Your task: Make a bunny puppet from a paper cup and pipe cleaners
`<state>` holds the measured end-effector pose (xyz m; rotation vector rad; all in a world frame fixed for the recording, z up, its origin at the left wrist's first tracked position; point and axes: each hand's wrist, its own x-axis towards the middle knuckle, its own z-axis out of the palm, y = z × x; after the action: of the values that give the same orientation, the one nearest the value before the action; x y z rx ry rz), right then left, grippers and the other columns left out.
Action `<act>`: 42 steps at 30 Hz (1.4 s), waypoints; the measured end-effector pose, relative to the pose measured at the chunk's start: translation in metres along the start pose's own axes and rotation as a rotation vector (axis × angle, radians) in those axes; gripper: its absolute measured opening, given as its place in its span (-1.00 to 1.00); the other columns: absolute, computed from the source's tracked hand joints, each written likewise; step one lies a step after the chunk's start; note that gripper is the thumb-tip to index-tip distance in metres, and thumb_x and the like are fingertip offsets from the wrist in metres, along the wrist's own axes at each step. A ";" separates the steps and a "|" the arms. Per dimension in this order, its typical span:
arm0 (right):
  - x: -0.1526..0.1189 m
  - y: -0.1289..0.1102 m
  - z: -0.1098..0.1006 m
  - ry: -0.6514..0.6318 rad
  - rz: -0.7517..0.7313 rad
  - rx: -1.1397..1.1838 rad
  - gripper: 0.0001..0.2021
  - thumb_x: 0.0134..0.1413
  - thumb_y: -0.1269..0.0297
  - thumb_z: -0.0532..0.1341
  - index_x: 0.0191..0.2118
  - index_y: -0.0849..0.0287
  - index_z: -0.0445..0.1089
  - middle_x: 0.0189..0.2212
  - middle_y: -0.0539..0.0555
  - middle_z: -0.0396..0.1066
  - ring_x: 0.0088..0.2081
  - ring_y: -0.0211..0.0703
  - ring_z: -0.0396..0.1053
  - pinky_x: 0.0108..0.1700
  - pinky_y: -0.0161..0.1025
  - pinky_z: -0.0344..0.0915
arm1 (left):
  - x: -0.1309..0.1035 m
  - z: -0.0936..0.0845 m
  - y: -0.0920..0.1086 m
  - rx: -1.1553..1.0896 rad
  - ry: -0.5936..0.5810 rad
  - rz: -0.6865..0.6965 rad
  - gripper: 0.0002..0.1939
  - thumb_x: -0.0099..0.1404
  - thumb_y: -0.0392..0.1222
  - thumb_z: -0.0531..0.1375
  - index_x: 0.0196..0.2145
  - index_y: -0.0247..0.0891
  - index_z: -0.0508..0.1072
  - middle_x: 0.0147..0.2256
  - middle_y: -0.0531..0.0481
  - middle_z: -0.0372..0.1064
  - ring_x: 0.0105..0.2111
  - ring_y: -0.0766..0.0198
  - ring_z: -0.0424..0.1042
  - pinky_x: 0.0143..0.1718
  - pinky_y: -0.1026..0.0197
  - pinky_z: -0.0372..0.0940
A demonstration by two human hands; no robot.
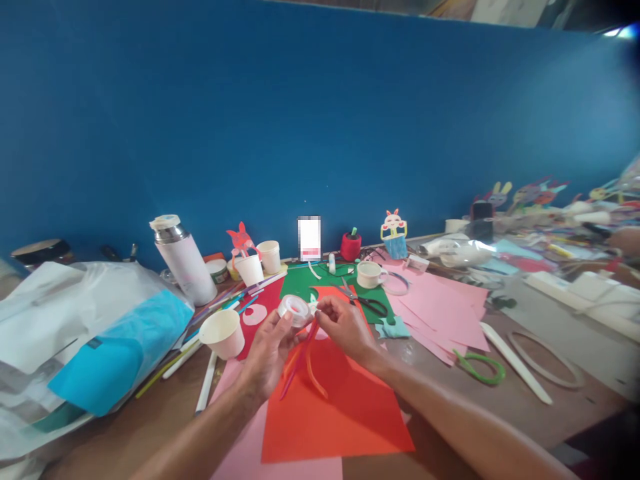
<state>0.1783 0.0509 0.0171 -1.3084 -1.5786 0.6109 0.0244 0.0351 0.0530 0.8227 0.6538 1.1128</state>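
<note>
A roll of clear tape [295,311] is in my left hand [270,347], held between thumb and fingers above the paper. Close beside it, my right hand [345,327] is closed in a pinch near the roll's edge; what its fingertips hold is too small to make out. Orange and dark pink pipe cleaners [316,381] hang or lie just below the hands; how they are held is hidden. Under both hands lies an orange-red sheet of paper [340,423]. Black-handled scissors [374,305] rest open beyond my right hand.
To the left are a paper cup [223,335], a white thermos [184,263] and a plastic bag [125,287]. Pink sheets [443,307], a green pipe cleaner [483,370] and a white strip [517,363] lie on the right. A blue partition [320,120] stands behind.
</note>
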 end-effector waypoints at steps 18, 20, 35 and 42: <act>0.005 -0.005 -0.010 -0.030 -0.092 -0.206 -0.88 -0.09 0.39 0.07 -0.47 0.15 0.35 -0.62 -0.07 0.28 -0.58 -0.33 0.19 -0.54 -0.40 0.04 | 0.002 -0.007 -0.005 0.001 -0.033 -0.027 -0.72 0.10 -0.18 0.19 -0.19 -0.27 0.41 -0.17 -0.11 0.41 -0.14 0.14 0.36 -0.23 0.22 0.24; 0.004 -0.005 -0.010 -0.048 -0.091 -0.182 -0.86 -0.07 0.38 0.07 -0.39 0.13 0.37 -0.64 -0.08 0.27 -0.59 -0.32 0.19 -0.55 -0.40 0.04 | 0.002 -0.007 -0.003 -0.032 -0.056 -0.074 -0.71 0.12 -0.14 0.17 -0.20 -0.29 0.41 -0.16 -0.15 0.41 -0.12 0.09 0.35 -0.22 0.18 0.25; 0.006 0.003 -0.005 -0.181 0.153 0.303 -0.85 -0.02 0.31 0.05 -0.41 0.19 0.35 -0.61 -0.08 0.28 -0.60 -0.37 0.22 -0.54 -0.42 0.17 | 0.005 -0.011 0.002 -0.120 -0.116 -0.174 -0.68 0.21 -0.14 0.05 -0.15 -0.35 0.40 -0.13 -0.21 0.39 -0.05 -0.01 0.30 -0.22 0.12 0.23; 0.004 -0.009 -0.010 -0.258 0.198 0.436 -0.82 -0.01 0.30 0.05 -0.31 0.21 0.35 -0.59 -0.06 0.29 -0.55 -0.35 0.27 -0.45 -0.38 0.24 | 0.007 -0.013 0.007 -0.213 -0.103 -0.215 -0.67 0.21 -0.15 0.01 -0.14 -0.38 0.38 -0.19 -0.25 0.43 -0.12 0.01 0.36 -0.19 0.07 0.22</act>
<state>0.1836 0.0504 0.0301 -1.0896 -1.4161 1.2140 0.0128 0.0460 0.0512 0.6072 0.5143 0.9210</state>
